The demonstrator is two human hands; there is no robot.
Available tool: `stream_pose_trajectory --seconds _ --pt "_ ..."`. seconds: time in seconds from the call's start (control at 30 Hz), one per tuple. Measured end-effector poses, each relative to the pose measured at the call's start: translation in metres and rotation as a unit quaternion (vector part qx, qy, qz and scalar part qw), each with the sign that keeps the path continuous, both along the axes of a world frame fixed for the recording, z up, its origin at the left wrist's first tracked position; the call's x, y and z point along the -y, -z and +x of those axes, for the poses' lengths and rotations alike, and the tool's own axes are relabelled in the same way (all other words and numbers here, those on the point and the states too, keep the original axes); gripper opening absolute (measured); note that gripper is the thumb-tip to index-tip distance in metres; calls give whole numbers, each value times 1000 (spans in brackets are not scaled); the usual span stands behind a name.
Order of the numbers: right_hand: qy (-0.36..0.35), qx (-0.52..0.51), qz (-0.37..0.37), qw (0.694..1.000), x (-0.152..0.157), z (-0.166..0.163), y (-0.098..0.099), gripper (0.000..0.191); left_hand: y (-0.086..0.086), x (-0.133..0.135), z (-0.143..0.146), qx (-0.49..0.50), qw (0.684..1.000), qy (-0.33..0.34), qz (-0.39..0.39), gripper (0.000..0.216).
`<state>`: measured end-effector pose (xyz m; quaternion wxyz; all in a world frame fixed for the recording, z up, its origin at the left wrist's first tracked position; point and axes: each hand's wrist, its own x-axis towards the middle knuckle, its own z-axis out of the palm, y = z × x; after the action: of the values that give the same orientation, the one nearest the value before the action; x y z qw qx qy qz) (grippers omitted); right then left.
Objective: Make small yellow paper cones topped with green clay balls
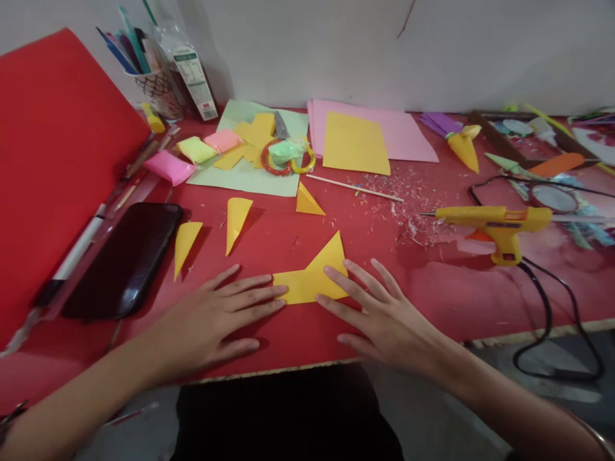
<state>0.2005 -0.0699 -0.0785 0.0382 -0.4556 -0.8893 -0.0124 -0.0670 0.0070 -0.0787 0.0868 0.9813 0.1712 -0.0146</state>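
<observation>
A folded yellow paper piece [314, 272] lies flat on the red table [432, 288] near its front edge. My left hand [218, 317] lies flat with fingers stretched out, fingertips touching the paper's left end. My right hand [379, 314] is also flat and spread, its fingertips resting on the paper's right lower part. Neither hand holds anything. Three folded yellow cones [237, 221] stand or lie just behind, to the left and centre.
A black phone [127, 259] lies left, beside a red board [57, 147]. A yellow glue gun [500, 227] with its cord sits right. Behind are scissors [283, 153] on green paper, clay packets [195, 150], pink and yellow sheets [355, 142], a pen cup [158, 89], a wooden stick [355, 187].
</observation>
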Motion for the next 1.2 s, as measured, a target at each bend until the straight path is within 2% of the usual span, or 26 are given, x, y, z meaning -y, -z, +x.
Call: stream_pose_trajectory --seconds 0.3,0.4,0.5,0.6,0.73,0.97,1.1,1.2 --pt "49 5 11 999 16 26 -4 39 -1 -2 -2 -11 1000 11 5 51" --pt "53 -13 8 998 15 26 -5 36 -2 -1 -2 -19 1000 5 3 51" --pt "88 -55 9 995 8 22 -9 30 -3 0 0 -14 1000 3 12 48" --pt "111 -93 -16 989 -2 13 -15 33 -4 1 2 0 999 13 31 47" --pt "87 -105 -89 987 -17 -3 -21 45 -5 4 4 22 998 22 61 47" --pt "54 -141 -198 969 -32 -14 -38 35 -11 12 7 128 976 21 175 32" --pt "24 -119 -196 973 -37 -11 -49 23 -19 13 12 198 954 1 224 26" --pt "7 -134 -161 978 -41 -5 -50 23 -22 13 25 216 952 -1 215 26"
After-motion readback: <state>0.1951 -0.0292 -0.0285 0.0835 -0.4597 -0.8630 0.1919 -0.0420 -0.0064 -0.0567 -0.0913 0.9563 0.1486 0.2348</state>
